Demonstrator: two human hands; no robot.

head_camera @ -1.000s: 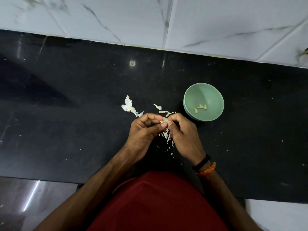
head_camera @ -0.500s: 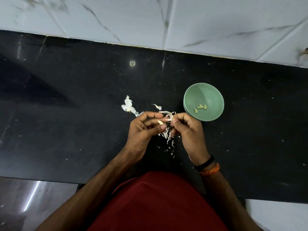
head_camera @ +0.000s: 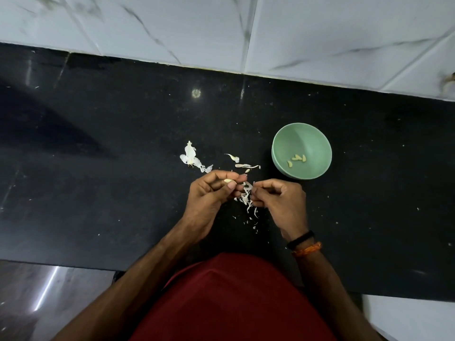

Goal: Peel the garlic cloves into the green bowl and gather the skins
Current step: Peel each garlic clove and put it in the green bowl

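Head view: four cloves (head_camera: 297, 159) lie in the bowl (head_camera: 317, 140); left hand (head_camera: 209, 193) pinches a peeled clove (head_camera: 228, 180), right hand (head_camera: 280, 200) pinches skin (head_camera: 247, 190); skins ungathered.

We are looking down at a black polished counter (head_camera: 103, 168) catching a small round glint of light (head_camera: 196, 93). White marbled wall tiles (head_camera: 320, 30) are running along behind it, and grey glossy floor (head_camera: 37, 299) is showing at lower left.
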